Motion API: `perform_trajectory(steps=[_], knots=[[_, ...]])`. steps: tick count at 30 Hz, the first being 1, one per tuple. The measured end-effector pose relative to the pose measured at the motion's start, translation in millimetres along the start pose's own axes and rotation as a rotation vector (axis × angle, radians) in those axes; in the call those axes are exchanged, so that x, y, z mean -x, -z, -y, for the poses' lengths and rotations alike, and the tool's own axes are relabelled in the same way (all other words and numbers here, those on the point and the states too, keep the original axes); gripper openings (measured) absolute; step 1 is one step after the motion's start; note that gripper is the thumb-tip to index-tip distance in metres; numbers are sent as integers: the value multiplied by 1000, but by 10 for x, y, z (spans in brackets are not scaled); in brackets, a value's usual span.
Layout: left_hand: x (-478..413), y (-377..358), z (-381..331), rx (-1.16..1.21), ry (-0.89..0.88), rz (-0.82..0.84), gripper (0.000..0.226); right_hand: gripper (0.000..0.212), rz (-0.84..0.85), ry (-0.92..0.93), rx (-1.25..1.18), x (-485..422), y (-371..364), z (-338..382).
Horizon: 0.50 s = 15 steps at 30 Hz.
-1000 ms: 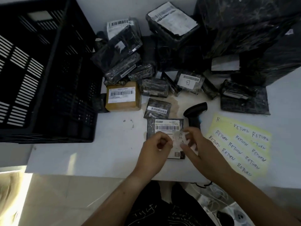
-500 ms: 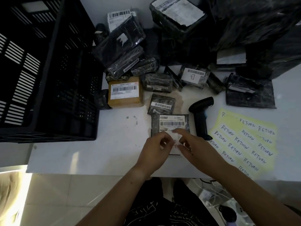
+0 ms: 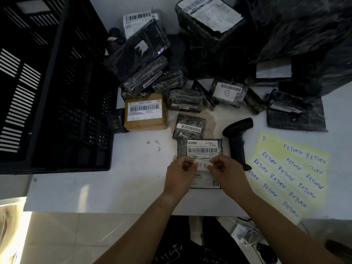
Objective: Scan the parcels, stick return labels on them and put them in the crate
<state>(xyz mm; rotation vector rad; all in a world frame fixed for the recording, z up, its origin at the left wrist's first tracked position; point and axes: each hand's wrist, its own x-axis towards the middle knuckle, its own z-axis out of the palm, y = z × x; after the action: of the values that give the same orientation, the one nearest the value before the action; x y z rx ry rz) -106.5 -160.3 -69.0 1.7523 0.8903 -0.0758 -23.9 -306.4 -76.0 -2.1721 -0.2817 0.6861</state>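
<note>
Fingers [image 3: 216,165] pinching the return label [image 3: 202,165] by its ends should lay it taut on the parcel [image 3: 182,147] beneath, sparing the barcode [image 3: 202,150] beyond

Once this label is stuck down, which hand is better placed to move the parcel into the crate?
Left, probably. Both hands pinch the label, but the left hand is at the parcel edge nearest the crate; the right hand would have to reach across.
</note>
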Motion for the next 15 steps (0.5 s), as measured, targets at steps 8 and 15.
perform_trajectory(steps=[8,15], knots=[[-89,18,124,-412,-243,-49,8,13,-29,57,165,-48,-79,-33],[-176,-6,142,-550,-384,-110,25,17,-72,88,180,-31,-127,-83]])
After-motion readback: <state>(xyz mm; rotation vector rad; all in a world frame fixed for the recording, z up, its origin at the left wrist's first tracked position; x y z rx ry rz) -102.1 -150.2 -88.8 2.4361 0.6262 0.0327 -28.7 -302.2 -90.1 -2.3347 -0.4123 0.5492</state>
